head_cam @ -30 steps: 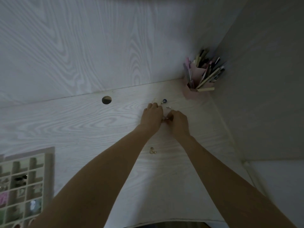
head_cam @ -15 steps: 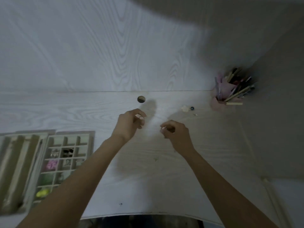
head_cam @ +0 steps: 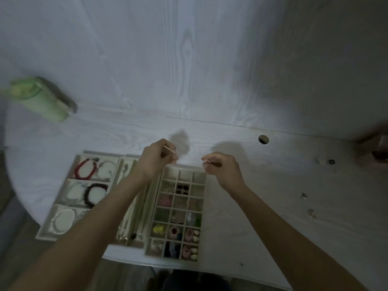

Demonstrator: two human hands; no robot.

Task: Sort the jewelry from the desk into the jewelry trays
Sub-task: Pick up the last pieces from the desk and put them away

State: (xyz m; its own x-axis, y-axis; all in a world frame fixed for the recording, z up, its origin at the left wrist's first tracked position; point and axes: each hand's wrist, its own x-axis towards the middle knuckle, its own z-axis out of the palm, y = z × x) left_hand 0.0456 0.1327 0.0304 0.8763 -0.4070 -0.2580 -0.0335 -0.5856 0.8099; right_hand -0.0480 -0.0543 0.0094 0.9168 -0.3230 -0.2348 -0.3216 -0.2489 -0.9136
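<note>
1. The right hand (head_cam: pixel 223 170) is hovering above the far right corner of the gridded tray (head_cam: pixel 201 219), its fingers curled in a clenched grip that is grasping a small silver ring (head_cam: pixel 206 162).
2. The ring is sitting at the fingertips on the hand's left side, pinched between thumb and forefinger, above the tray's far rim and not touching it.
3. The left hand (head_cam: pixel 156 159) is hanging over the far end of the narrow middle tray (head_cam: pixel 126 241), its fingers curled and its grip closed on a small pale thing (head_cam: pixel 169 149) that is poking out past the fingertips; it is too blurred to name.
4. The two hands are staying apart, with bare worktop (head_cam: pixel 262 185) showing between them.
5. The gridded tray is lying on the worktop near its front edge, with small coloured pieces lying in many of its cells.
6. The bracelet tray (head_cam: pixel 47 229) is lying furthest left, holding a red bracelet (head_cam: pixel 85 169), a dark bracelet (head_cam: pixel 95 193) and a pearl bracelet (head_cam: pixel 63 221).
7. A few loose small pieces (head_cam: pixel 304 195) are lying on the worktop well to the right of the trays.
8. A green container (head_cam: pixel 42 99) is standing at the far left.
</note>
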